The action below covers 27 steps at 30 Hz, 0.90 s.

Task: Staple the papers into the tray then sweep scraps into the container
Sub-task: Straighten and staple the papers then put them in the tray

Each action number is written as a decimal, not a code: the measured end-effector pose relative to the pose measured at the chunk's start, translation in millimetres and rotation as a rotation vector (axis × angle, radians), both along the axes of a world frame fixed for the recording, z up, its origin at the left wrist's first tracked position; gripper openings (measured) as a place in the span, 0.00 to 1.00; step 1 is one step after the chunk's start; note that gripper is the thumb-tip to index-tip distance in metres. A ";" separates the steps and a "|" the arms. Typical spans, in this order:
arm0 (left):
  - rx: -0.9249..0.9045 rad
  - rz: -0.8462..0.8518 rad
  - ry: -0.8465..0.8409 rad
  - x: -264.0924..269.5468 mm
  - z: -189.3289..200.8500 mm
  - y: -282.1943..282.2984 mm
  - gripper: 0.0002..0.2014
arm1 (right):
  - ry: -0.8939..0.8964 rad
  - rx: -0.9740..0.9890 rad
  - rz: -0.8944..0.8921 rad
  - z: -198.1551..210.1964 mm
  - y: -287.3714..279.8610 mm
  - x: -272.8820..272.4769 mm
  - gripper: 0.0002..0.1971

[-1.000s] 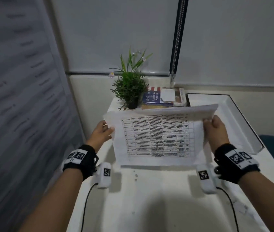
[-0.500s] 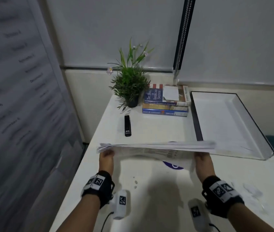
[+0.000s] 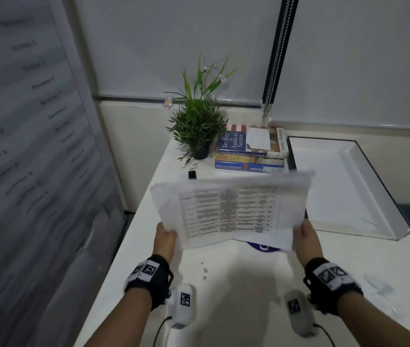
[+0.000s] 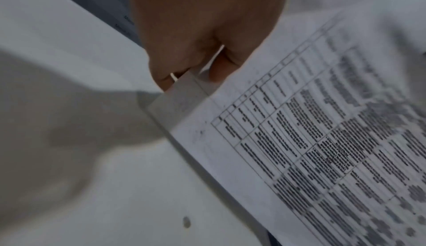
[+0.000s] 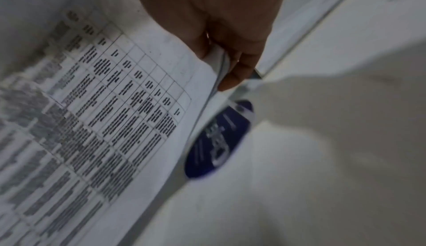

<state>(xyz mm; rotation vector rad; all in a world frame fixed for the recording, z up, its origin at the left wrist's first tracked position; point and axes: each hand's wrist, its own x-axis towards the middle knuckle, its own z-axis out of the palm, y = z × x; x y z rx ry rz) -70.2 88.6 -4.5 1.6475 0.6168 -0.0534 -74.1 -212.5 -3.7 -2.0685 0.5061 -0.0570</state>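
Observation:
A stack of printed papers (image 3: 231,211) with a table on the top sheet is held tilted above the white table, its bottom edge near the surface. My left hand (image 3: 166,237) grips the stack's left edge (image 4: 184,93), and my right hand (image 3: 308,236) grips its right edge (image 5: 219,62). A black stapler (image 3: 192,175) lies behind the papers, mostly hidden by them. The white tray (image 3: 374,196) with a dark rim sits at the right. Small white paper scraps (image 3: 378,284) lie on the table at the right.
A potted green plant (image 3: 199,126) and a stack of three books (image 3: 251,151) stand at the table's back. A round blue lid or container (image 5: 219,140) lies under the papers' lower right corner. A wall panel runs along the left.
The papers were upright, then dropped nearly flat and low over the table, and now tilt up again facing me. Both hands kept hold of the edges.

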 end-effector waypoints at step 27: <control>0.167 0.145 0.026 -34.3 13.2 62.1 0.18 | 0.443 -0.009 0.719 45.1 137.4 28.3 0.11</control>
